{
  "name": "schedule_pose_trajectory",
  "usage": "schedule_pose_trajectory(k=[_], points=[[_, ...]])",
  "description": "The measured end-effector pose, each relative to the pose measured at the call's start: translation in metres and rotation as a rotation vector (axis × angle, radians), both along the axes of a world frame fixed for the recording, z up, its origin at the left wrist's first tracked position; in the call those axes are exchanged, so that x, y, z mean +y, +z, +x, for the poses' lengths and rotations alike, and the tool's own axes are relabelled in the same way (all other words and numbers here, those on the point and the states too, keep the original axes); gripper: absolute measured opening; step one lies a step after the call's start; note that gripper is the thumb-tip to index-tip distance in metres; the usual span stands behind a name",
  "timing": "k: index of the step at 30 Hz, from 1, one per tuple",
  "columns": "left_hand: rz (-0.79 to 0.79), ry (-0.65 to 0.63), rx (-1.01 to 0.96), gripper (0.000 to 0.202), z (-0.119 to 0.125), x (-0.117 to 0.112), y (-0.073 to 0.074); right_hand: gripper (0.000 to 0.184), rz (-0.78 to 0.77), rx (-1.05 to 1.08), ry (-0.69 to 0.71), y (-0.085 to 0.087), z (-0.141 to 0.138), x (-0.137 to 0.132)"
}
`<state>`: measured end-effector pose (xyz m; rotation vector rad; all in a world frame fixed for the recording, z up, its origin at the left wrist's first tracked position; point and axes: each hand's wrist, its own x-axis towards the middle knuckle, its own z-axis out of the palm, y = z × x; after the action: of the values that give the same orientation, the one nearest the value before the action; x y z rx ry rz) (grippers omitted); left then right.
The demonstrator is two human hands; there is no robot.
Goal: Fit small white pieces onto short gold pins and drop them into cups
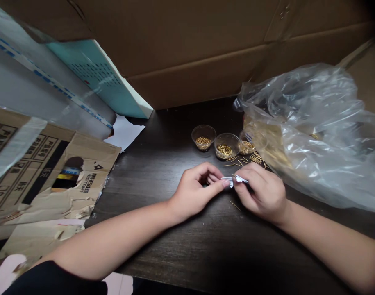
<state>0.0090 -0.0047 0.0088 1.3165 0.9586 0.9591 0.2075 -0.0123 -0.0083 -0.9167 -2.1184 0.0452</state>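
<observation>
My left hand [196, 190] and my right hand [259, 192] meet over a dark wood tabletop [162, 196], both pinching a small crumpled piece of silver foil [233, 180]. Its middle is partly hidden by my fingertips. A few thin brass pins show at the foil, and one loose pin [235, 205] lies just below my right hand. Beyond my hands stand several small clear plastic cups of brass pins, the nearest [227, 146] in the middle. More loose pins [251, 159] are scattered beside them, close to my right fingers.
A crumpled clear plastic bag [307, 131] covers the right of the tabletop. Torn printed cardboard [55, 180] lies at the left edge. A large brown cardboard panel [187, 49] stands behind the table, with a teal board [98, 78] at its left.
</observation>
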Motion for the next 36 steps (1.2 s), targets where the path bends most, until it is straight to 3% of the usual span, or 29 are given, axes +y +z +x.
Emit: schedule_pose_trajectory(k=[7,12,17,25,36], points=[[0.524,0.039,0.287,0.01,-0.004,-0.001,-0.002,0.008,-0.02,-0.024,-0.008,-0.001,-0.003,0.0],[0.687,-0.018,0.37,0.007,-0.006,0.003,-0.005,0.011,-0.104,0.019,0.05,-0.003,-0.003,-0.001],[0.654,-0.037,0.443,0.009,-0.007,0.003,-0.007,0.011,-0.208,0.112,0.111,-0.001,-0.004,0.002],[0.414,-0.111,0.344,0.014,-0.01,0.007,-0.005,0.016,-0.394,0.214,0.218,0.005,-0.002,0.008],[0.301,-0.138,0.274,0.014,-0.011,0.007,-0.003,0.017,-0.41,0.195,0.259,0.004,-0.002,0.007]])
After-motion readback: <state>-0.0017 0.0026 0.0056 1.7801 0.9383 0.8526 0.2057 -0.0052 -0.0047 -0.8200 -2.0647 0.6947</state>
